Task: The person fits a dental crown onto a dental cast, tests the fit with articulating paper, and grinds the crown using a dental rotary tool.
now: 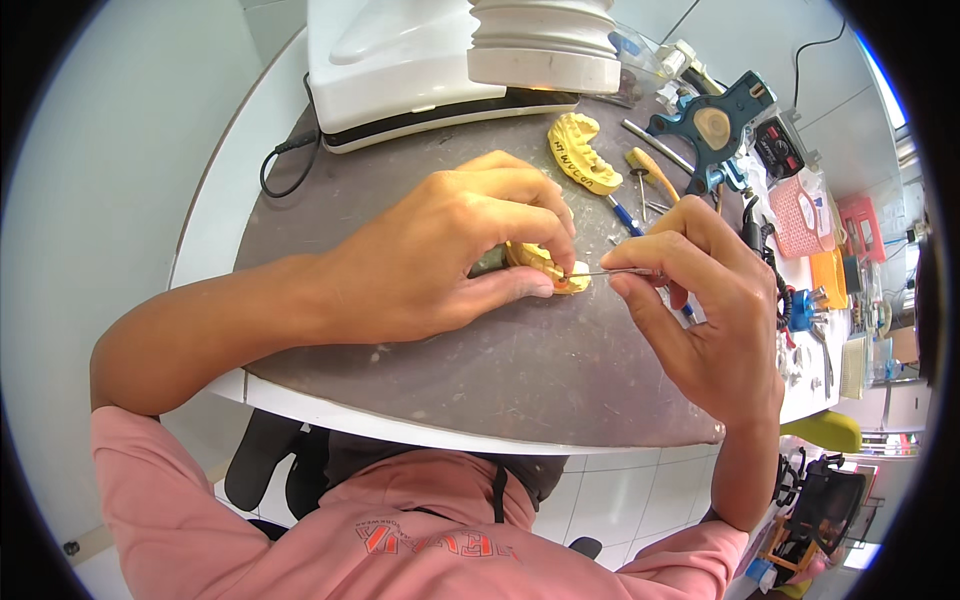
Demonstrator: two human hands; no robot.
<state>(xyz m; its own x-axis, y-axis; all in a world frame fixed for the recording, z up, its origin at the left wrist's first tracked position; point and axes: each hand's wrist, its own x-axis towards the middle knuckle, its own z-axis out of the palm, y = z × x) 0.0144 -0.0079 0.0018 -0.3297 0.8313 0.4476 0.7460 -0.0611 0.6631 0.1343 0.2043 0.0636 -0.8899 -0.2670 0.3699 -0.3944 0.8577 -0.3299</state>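
A yellow dental plaster model rests on the grey mat, partly hidden under my left hand. The thumb and fingers of that hand close round the model from its left side. My right hand pinches a thin metal dental instrument between thumb and fingers. Its slender tip points left and meets the model's right part, close to my left fingertips. Whether the tip presses into the plaster is too small to tell. A second yellow dental model, with handwriting on its side, lies farther back.
A white machine and a ribbed white hose stand at the back. Right of the second model lie a brush and a blue articulator. A pink basket is farther right. The mat's rounded edge faces me.
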